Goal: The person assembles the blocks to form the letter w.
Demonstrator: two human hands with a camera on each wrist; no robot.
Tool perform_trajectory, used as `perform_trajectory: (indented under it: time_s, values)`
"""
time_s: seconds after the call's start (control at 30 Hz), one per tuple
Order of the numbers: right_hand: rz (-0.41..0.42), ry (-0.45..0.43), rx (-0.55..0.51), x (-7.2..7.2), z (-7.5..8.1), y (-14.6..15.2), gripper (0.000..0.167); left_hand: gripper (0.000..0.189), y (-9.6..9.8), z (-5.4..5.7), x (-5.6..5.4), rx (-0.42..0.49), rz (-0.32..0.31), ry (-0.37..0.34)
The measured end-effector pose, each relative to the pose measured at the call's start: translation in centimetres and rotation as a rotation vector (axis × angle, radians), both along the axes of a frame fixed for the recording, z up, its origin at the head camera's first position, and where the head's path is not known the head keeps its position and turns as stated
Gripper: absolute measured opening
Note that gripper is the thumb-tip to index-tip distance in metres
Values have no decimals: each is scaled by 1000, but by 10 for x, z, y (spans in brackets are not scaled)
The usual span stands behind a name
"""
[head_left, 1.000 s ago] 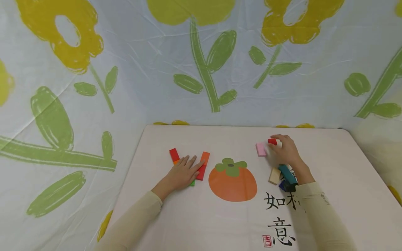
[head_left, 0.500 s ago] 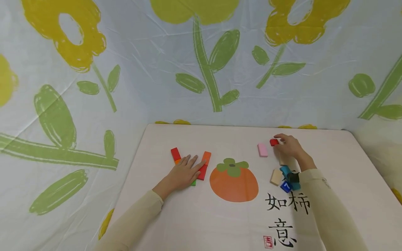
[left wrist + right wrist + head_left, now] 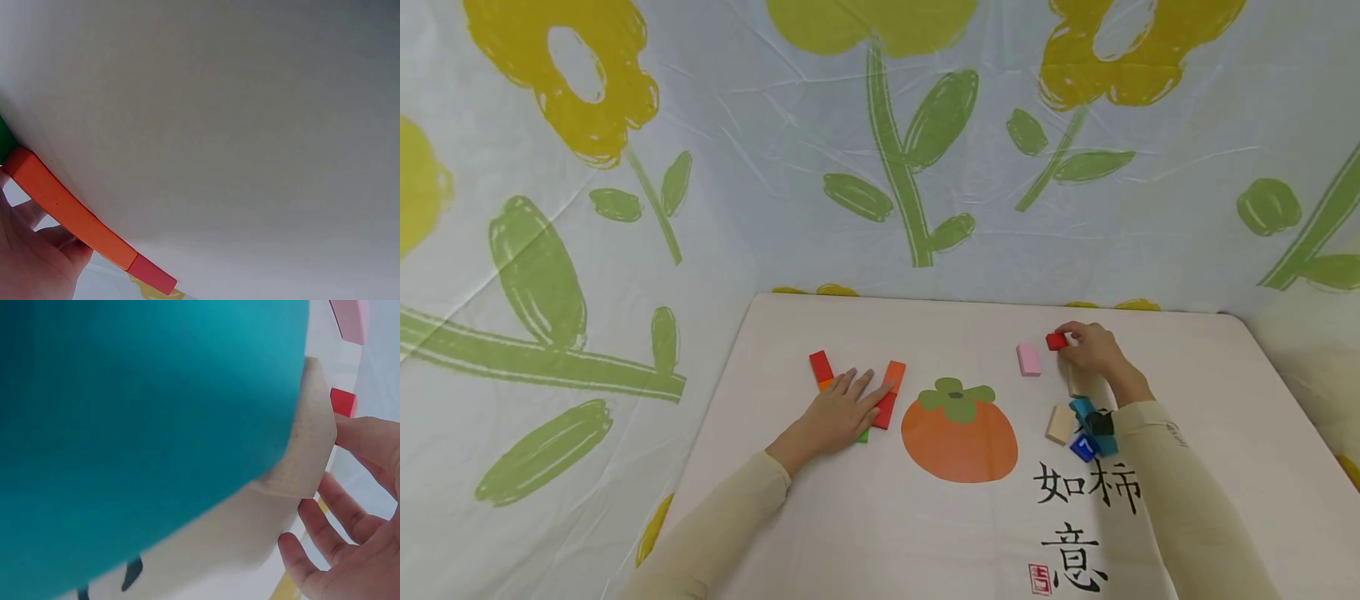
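Note:
My left hand (image 3: pixel 838 411) lies with fingers spread over a V of coloured blocks, hiding much of it. A red block (image 3: pixel 822 367) shows at the V's left end, an orange block (image 3: pixel 894 375) at the right end, another red block (image 3: pixel 884 411) below it, and a green block (image 3: pixel 863 436) at the palm. In the left wrist view, an orange block (image 3: pixel 75 212) runs past the fingers. My right hand (image 3: pixel 1096 350) pinches a small red block (image 3: pixel 1056 342) between thumb and fingers, just right of a pink block (image 3: pixel 1028 360). Beneath the hand is a pale wooden block (image 3: pixel 312 437).
Near the right wrist lie a teal block (image 3: pixel 1081 408), a blue block (image 3: pixel 1083 447) marked 7, a wooden block (image 3: pixel 1060 423) and a dark, unclear shape. The white tabletop (image 3: pixel 955 533) bears a printed persimmon (image 3: pixel 958 437) and characters. A flowered cloth (image 3: pixel 737 167) hangs behind.
My right hand has shifted slightly right with the red block, uncovering more of the pale wooden block and the blue block. The left hand stays on the V of blocks.

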State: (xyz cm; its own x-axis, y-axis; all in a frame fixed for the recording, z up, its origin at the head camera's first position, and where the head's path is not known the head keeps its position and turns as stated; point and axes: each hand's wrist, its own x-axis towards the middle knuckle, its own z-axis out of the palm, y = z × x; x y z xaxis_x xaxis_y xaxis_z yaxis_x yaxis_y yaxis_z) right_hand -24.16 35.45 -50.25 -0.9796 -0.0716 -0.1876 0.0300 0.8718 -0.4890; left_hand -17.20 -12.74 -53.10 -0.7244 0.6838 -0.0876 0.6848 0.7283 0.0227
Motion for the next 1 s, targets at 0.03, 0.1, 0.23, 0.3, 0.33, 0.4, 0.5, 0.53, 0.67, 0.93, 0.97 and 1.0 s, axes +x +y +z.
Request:
perform_trajectory:
  time_s: [0.03, 0.1, 0.23, 0.3, 0.33, 0.4, 0.5, 0.53, 0.67, 0.93, 0.97, 1.0]
  values:
    - [-2, -9, 0, 0, 1, 0, 40, 57, 0, 0, 0, -3, -1, -1]
    - [-14, -22, -2, 0, 2, 1, 41, 57, 0, 0, -1, -2, -3, 0]
    - [-18, -5, -5, -1, 5, 0, 43, 57, 1, 1, -1, -7, -8, 3]
    - [6, 38, -9, -1, 8, -3, 42, 57, 1, 1, -1, -7, -7, 0]
    - [24, 65, -8, -1, 10, -4, 41, 57, 1, 1, -1, -13, -5, -2]
    - [56, 110, -15, 0, 13, -8, 40, 57, 1, 1, -1, -19, -2, -7]
    - [86, 158, -28, 3, 17, -15, 38, 58, 1, 1, 0, -22, 1, -13]
    - [89, 161, -31, 4, 18, -17, 38, 58, 1, 1, 0, -25, 0, -12]
    - [97, 169, -36, 6, 21, -29, 38, 58, 1, 3, 1, -21, -2, -10]
    - [123, 185, -64, 11, 26, -64, 36, 58, 1, 2, 1, -26, -6, 2]
    - [124, 184, -75, 12, 26, -70, 35, 58, 0, 1, 1, -34, -4, 2]
    - [128, 185, -81, 13, 26, -75, 35, 58, 0, 1, 1, -36, -3, 5]
